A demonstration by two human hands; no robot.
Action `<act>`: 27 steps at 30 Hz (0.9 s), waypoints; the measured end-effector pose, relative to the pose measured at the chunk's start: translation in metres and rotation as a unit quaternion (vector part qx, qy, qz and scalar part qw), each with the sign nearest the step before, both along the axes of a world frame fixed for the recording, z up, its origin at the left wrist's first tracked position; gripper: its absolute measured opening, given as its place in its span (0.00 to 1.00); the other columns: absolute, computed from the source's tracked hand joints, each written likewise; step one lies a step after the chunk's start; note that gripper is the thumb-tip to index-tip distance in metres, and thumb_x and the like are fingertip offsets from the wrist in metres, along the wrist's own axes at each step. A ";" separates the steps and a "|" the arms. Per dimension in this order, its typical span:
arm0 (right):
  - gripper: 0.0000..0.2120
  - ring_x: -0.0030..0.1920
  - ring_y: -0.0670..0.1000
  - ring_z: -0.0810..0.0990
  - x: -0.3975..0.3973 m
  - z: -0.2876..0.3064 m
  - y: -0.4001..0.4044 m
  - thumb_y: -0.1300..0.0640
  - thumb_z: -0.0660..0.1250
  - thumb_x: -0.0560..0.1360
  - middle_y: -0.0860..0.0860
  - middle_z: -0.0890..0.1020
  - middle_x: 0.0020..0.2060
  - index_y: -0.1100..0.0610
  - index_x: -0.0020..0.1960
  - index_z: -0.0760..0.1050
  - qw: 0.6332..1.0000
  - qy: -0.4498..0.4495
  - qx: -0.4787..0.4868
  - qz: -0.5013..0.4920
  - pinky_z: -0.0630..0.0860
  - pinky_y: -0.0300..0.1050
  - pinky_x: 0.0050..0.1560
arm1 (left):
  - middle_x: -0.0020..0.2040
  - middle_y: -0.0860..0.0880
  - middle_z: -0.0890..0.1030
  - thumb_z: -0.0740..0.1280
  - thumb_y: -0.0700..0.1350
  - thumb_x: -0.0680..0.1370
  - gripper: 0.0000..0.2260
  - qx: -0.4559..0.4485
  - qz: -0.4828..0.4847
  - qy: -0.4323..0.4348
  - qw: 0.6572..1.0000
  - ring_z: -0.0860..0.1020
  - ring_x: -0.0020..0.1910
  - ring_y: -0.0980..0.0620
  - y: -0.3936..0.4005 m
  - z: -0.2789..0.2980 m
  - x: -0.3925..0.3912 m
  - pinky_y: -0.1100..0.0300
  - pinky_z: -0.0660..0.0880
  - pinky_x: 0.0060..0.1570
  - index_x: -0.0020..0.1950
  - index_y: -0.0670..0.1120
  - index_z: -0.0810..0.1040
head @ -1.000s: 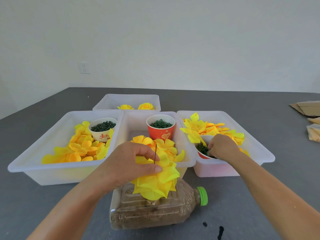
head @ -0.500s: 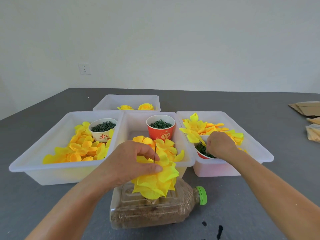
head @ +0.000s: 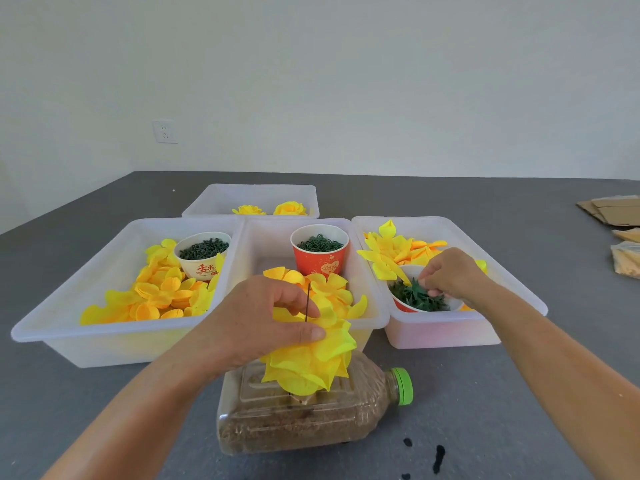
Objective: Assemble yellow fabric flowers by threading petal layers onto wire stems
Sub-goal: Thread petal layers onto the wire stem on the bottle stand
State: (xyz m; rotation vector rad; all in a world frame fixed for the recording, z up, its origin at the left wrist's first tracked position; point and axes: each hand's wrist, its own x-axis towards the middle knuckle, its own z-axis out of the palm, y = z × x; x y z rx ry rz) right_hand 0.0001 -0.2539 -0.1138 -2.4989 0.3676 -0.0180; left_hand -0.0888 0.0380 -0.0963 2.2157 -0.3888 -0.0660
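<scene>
While the left hand (head: 263, 323) holds its grip narrow, thumb and forefinger pinching the yellow flower (head: 311, 358) around the dark wire (head: 308, 303), the wire stands upright, its tip clear above the petals. Flower sits over a clear bottle (head: 294, 417), lying on its side on the grey counter (head: 485, 393), filled with brown grain, green cap (head: 402, 386) pointing right.

Right hand (head: 450, 275): fingertips pinching a green piece (head: 417, 294) at the rim of the red cup (head: 420, 299) of green leafy parts, in the right bin (head: 450, 334), beside loose yellow petals (head: 394, 251).

Centre bin (head: 377, 317): red cup (head: 319, 251) of green rings, printed with a heart and gold characters too small to read; yellow petal layers (head: 329, 289).

Left bin (head: 86, 327): petal discs (head: 156, 296); white cup (head: 202, 252) of dark green bits, red Chinese writing, first characters "舌尖".

Rear bin (head: 249, 199): two finished flowers (head: 270, 209).

Far right: cardboard (head: 613, 211). Wall: socket (head: 165, 132).
</scene>
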 end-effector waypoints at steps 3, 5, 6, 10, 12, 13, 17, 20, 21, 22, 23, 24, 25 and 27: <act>0.06 0.37 0.55 0.76 0.001 -0.002 -0.004 0.72 0.67 0.69 0.59 0.80 0.32 0.65 0.37 0.79 0.998 -0.027 0.054 -0.006 0.72 0.44 0.38 | 0.47 0.54 0.82 0.77 0.50 0.65 0.07 0.002 -0.002 -0.002 1.000 0.78 0.45 0.64 -0.001 0.000 0.000 0.64 0.76 0.48 0.41 0.56 0.83; 0.06 0.34 0.55 0.76 0.002 -0.005 -0.007 0.73 0.67 0.67 0.59 0.79 0.31 0.65 0.36 0.79 0.996 -0.049 0.069 -0.007 0.73 0.46 0.39 | 0.46 0.53 0.82 0.77 0.50 0.66 0.07 0.000 -0.003 -0.001 1.000 0.78 0.45 0.64 -0.001 0.000 0.000 0.64 0.76 0.48 0.42 0.55 0.83; 0.06 0.33 0.54 0.75 0.002 -0.006 -0.008 0.73 0.67 0.67 0.57 0.79 0.29 0.64 0.35 0.79 0.995 -0.062 0.073 -0.003 0.73 0.45 0.38 | 0.46 0.53 0.82 0.77 0.50 0.66 0.07 -0.001 -0.004 -0.001 1.000 0.78 0.45 0.63 -0.002 0.000 0.000 0.63 0.76 0.49 0.42 0.55 0.83; 0.07 0.35 0.52 0.76 0.001 -0.010 -0.010 0.70 0.69 0.68 0.54 0.80 0.32 0.60 0.36 0.79 0.985 -0.138 0.105 -0.008 0.76 0.47 0.43 | 0.46 0.53 0.82 0.77 0.50 0.66 0.07 -0.002 -0.007 -0.002 1.000 0.78 0.46 0.62 -0.002 0.001 0.000 0.60 0.77 0.50 0.42 0.54 0.83; 0.06 0.37 0.54 0.77 0.000 -0.010 -0.012 0.68 0.70 0.68 0.56 0.81 0.35 0.59 0.37 0.79 0.981 -0.156 0.113 -0.013 0.76 0.48 0.45 | 0.47 0.53 0.82 0.77 0.50 0.66 0.07 -0.001 -0.006 -0.001 1.000 0.78 0.46 0.62 -0.002 0.001 0.000 0.60 0.77 0.50 0.42 0.54 0.83; 0.06 0.37 0.54 0.77 0.000 -0.010 -0.012 0.68 0.70 0.69 0.57 0.81 0.34 0.59 0.38 0.79 0.981 -0.155 0.119 -0.011 0.75 0.47 0.42 | 0.47 0.53 0.82 0.77 0.50 0.66 0.07 0.001 -0.005 0.000 1.000 0.78 0.46 0.62 -0.002 0.001 0.000 0.60 0.77 0.50 0.42 0.54 0.83; 0.05 0.33 0.53 0.78 -0.004 -0.011 -0.013 0.68 0.70 0.70 0.57 0.81 0.30 0.60 0.38 0.78 0.978 -0.146 0.149 -0.012 0.72 0.41 0.33 | 0.46 0.52 0.82 0.77 0.50 0.66 0.07 -0.006 -0.008 0.000 1.000 0.79 0.45 0.61 -0.003 0.001 0.000 0.59 0.77 0.50 0.42 0.54 0.83; 0.03 0.31 0.52 0.81 -0.007 -0.006 -0.007 0.71 0.69 0.71 0.58 0.81 0.33 0.64 0.42 0.78 0.966 -0.163 0.200 -0.007 0.77 0.37 0.31 | 0.46 0.52 0.83 0.77 0.50 0.65 0.08 -0.015 -0.013 0.000 1.000 0.79 0.45 0.60 -0.002 0.004 0.001 0.59 0.78 0.50 0.42 0.53 0.84; 0.04 0.31 0.52 0.81 -0.010 -0.004 -0.003 0.71 0.69 0.71 0.59 0.80 0.34 0.66 0.44 0.78 0.961 -0.173 0.215 0.001 0.77 0.36 0.31 | 0.46 0.52 0.83 0.76 0.52 0.64 0.09 -0.022 -0.015 0.005 1.000 0.80 0.45 0.61 -0.002 0.005 0.001 0.60 0.78 0.49 0.42 0.53 0.84; 0.04 0.31 0.52 0.82 -0.012 0.000 0.003 0.72 0.69 0.70 0.59 0.81 0.34 0.66 0.44 0.78 0.955 -0.187 0.229 0.013 0.78 0.36 0.30 | 0.45 0.53 0.84 0.75 0.55 0.62 0.11 -0.033 -0.017 0.009 0.999 0.80 0.45 0.61 -0.001 0.006 0.001 0.63 0.77 0.48 0.42 0.54 0.84; 0.04 0.31 0.53 0.82 -0.015 0.004 0.009 0.72 0.69 0.70 0.59 0.81 0.34 0.65 0.43 0.78 0.949 -0.202 0.240 0.028 0.79 0.37 0.31 | 0.44 0.55 0.84 0.74 0.58 0.60 0.14 -0.047 -0.020 0.013 0.999 0.80 0.45 0.63 -0.001 0.008 0.000 0.68 0.76 0.46 0.41 0.54 0.84; 0.06 0.32 0.53 0.81 -0.019 0.008 0.017 0.71 0.69 0.70 0.59 0.81 0.33 0.62 0.41 0.79 0.944 -0.219 0.244 0.046 0.79 0.39 0.33 | 0.43 0.57 0.84 0.72 0.60 0.59 0.15 -0.069 -0.023 0.013 0.997 0.80 0.44 0.63 -0.001 0.010 -0.001 0.72 0.74 0.43 0.41 0.54 0.84; 0.08 0.33 0.53 0.81 -0.023 0.013 0.026 0.71 0.70 0.70 0.57 0.82 0.33 0.59 0.39 0.79 0.938 -0.237 0.242 0.066 0.79 0.42 0.36 | 0.42 0.57 0.84 0.70 0.61 0.60 0.16 -0.100 -0.022 0.012 0.995 0.80 0.44 0.63 -0.001 0.012 -0.002 0.75 0.73 0.41 0.41 0.53 0.84; 0.11 0.33 0.49 0.81 -0.032 0.023 0.045 0.69 0.71 0.68 0.52 0.82 0.32 0.54 0.37 0.79 0.924 -0.280 0.236 0.110 0.79 0.42 0.38 | 0.41 0.53 0.85 0.68 0.61 0.64 0.18 -0.163 0.005 -0.012 0.987 0.81 0.43 0.60 0.000 0.016 0.001 0.72 0.74 0.42 0.41 0.49 0.84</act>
